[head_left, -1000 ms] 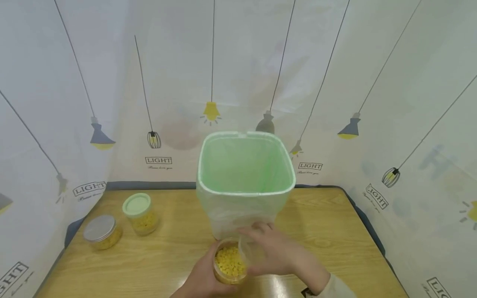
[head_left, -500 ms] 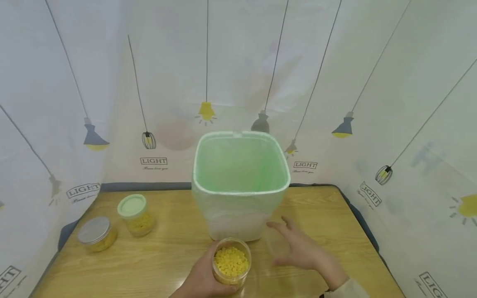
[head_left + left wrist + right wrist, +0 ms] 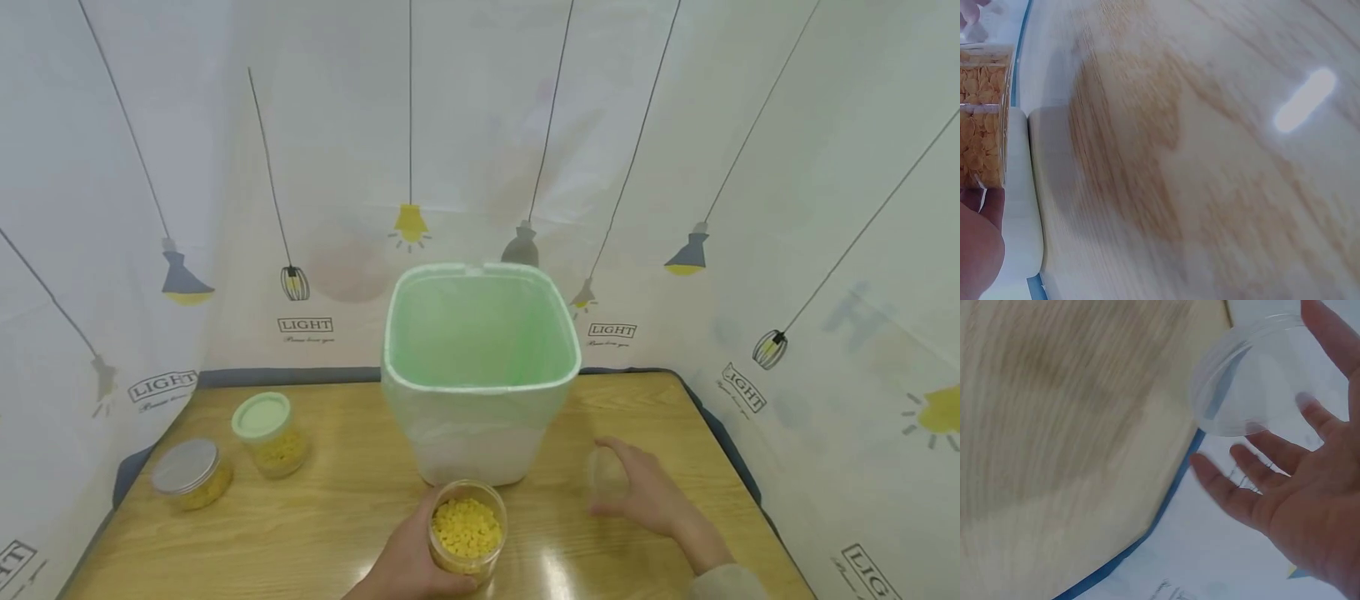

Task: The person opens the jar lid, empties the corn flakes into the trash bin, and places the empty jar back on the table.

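Observation:
My left hand (image 3: 408, 554) grips a clear round jar (image 3: 467, 560) from its left side. The jar has no lid on it and is filled with small yellow bits; in the left wrist view these look like flakes through the jar wall (image 3: 982, 147). Over to the right, my right hand (image 3: 656, 500) pinches a clear, shallow round lid (image 3: 604, 477) by its edge, above the table. In the right wrist view the lid (image 3: 1241, 381) sits between the thumb and fingertips, with the other fingers spread.
A tall pale-green bin (image 3: 480, 433), open at the top, stands just behind the jar. At the left are a green-lidded jar (image 3: 279, 446) and a silver-lidded jar (image 3: 198, 479), both with yellow contents. A lamp-printed curtain (image 3: 337, 167) surrounds the wooden table (image 3: 330, 517).
My right hand has lifted the clear lid off the jar and carried it to the right. The left hand has kept hold of the jar in nearly the same place.

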`<act>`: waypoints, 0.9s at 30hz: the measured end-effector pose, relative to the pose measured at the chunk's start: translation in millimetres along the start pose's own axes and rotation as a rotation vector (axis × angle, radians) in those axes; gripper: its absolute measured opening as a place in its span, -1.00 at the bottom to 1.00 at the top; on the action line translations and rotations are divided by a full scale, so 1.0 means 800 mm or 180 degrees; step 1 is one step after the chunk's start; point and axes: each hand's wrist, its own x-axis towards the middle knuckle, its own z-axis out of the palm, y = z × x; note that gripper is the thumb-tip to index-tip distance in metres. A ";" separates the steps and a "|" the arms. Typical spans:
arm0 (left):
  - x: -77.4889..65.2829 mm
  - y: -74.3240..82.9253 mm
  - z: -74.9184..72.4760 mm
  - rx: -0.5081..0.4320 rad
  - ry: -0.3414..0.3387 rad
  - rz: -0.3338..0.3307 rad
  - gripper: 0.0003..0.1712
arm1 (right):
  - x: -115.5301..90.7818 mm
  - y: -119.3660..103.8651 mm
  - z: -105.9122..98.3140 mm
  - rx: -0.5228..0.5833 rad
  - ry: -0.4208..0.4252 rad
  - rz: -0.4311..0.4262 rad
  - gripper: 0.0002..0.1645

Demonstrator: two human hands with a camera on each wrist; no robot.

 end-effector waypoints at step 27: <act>0.008 0.003 0.014 -0.0038 -0.0063 0.0069 0.29 | 0.005 0.127 0.007 0.0873 0.0515 0.1393 0.57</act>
